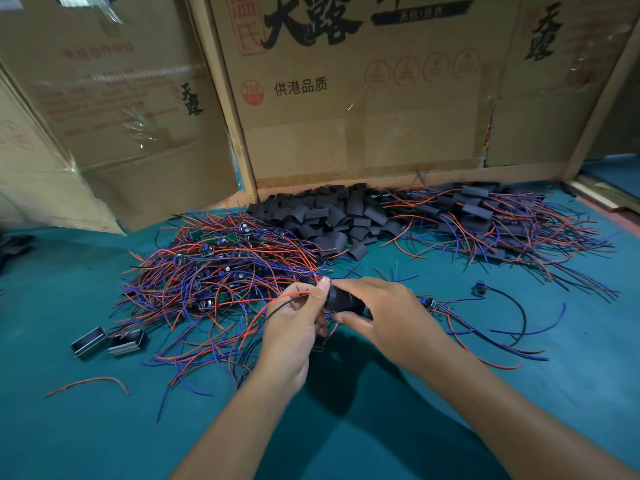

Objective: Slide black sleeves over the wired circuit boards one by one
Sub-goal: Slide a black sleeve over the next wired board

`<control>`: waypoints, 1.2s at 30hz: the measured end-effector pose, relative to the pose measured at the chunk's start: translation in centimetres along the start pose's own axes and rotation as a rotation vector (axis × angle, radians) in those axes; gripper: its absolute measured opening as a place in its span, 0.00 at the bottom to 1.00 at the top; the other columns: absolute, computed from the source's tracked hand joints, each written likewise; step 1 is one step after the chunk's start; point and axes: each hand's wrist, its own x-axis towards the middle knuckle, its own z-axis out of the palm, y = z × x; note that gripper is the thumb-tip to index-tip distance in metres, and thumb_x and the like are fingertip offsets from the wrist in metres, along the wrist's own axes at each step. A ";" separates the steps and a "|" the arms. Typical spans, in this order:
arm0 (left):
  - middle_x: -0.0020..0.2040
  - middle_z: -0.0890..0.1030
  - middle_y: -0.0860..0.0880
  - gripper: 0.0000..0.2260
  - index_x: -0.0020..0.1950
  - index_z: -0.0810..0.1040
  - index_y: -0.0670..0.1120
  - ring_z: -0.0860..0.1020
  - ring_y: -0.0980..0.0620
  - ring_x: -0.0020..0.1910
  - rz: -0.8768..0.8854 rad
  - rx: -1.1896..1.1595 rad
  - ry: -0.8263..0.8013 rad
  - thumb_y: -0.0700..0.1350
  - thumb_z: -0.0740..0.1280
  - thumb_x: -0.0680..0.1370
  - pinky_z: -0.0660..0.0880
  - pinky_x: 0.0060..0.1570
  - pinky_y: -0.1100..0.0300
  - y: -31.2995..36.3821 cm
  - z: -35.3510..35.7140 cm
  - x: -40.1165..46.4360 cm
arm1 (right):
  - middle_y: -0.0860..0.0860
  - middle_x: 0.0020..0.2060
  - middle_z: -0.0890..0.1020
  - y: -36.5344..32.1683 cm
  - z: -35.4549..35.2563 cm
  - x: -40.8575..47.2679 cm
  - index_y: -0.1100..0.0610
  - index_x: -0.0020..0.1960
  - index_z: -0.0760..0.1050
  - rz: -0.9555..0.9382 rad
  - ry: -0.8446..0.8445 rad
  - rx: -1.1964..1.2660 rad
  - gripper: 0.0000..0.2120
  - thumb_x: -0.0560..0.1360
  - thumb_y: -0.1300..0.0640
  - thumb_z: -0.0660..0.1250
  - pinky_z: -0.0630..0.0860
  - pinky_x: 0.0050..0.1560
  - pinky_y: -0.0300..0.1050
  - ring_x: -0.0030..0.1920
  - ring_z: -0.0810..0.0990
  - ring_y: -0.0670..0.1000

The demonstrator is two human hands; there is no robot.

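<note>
Right hand (377, 315) grips black sleeve (341, 301); left hand (294, 323) pinches wires (277, 303).

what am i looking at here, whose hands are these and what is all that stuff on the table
There is no machine here: a person wears a camera on the head, so you look down at their own two hands. The right hand grips a black sleeve; the left hand pinches red and black wires leading into it. On the green table lie a tangle of wired circuit boards at left, a heap of empty black sleeves in the middle, and sleeved boards at right. Cardboard boxes stand behind.
</note>
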 end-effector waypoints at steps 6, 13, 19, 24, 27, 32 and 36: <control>0.31 0.74 0.48 0.06 0.43 0.76 0.44 0.71 0.54 0.28 -0.143 -0.116 -0.076 0.43 0.67 0.79 0.68 0.27 0.62 0.3 0.1 0.0 | 0.49 0.50 0.82 0.0 -0.1 0.1 0.47 0.62 0.71 0.009 0.017 0.052 0.15 0.76 0.51 0.66 0.76 0.51 0.54 0.49 0.79 0.53; 0.30 0.73 0.49 0.09 0.39 0.73 0.44 0.69 0.55 0.25 -0.348 -0.211 -0.160 0.39 0.62 0.79 0.67 0.26 0.64 0.9 0.3 -0.3 | 0.51 0.52 0.80 0.1 0.0 -0.2 0.49 0.63 0.72 -0.005 0.000 -0.035 0.14 0.78 0.55 0.63 0.75 0.50 0.53 0.51 0.78 0.57; 0.30 0.67 0.51 0.06 0.37 0.71 0.46 0.64 0.56 0.24 -0.457 -0.290 -0.241 0.42 0.67 0.71 0.62 0.23 0.65 1.0 0.2 -0.3 | 0.52 0.53 0.80 0.1 0.0 -0.1 0.52 0.64 0.71 0.002 -0.072 -0.159 0.12 0.81 0.54 0.59 0.72 0.49 0.53 0.52 0.77 0.58; 0.28 0.65 0.50 0.12 0.37 0.69 0.47 0.60 0.55 0.22 -0.251 -0.084 -0.146 0.41 0.68 0.78 0.56 0.20 0.66 0.9 -0.5 0.6 | 0.48 0.53 0.79 0.5 -0.6 0.7 0.49 0.62 0.68 0.077 -0.084 -0.313 0.11 0.82 0.48 0.54 0.73 0.46 0.52 0.53 0.78 0.56; 0.27 0.65 0.51 0.11 0.38 0.70 0.47 0.58 0.55 0.20 -0.167 -0.066 -0.104 0.40 0.68 0.79 0.54 0.21 0.69 1.1 -1.0 1.2 | 0.47 0.54 0.79 -0.1 -0.6 1.1 0.49 0.62 0.68 0.075 -0.109 -0.344 0.12 0.82 0.47 0.54 0.71 0.47 0.51 0.54 0.77 0.55; 0.27 0.65 0.51 0.12 0.36 0.69 0.46 0.59 0.56 0.22 -0.275 -0.136 -0.148 0.39 0.64 0.80 0.55 0.19 0.68 1.3 -1.1 0.8 | 0.45 0.55 0.78 -1.3 0.0 1.2 0.47 0.65 0.66 0.031 -0.169 -0.386 0.13 0.83 0.47 0.52 0.72 0.48 0.50 0.54 0.77 0.53; 0.29 0.60 0.52 0.13 0.34 0.67 0.48 0.57 0.58 0.21 -0.521 -0.340 -0.176 0.40 0.62 0.79 0.51 0.18 0.67 1.5 -1.3 0.9 | 0.46 0.54 0.78 -1.5 -0.2 1.6 0.49 0.63 0.67 -0.031 -0.221 -0.471 0.12 0.83 0.47 0.53 0.72 0.47 0.49 0.53 0.78 0.53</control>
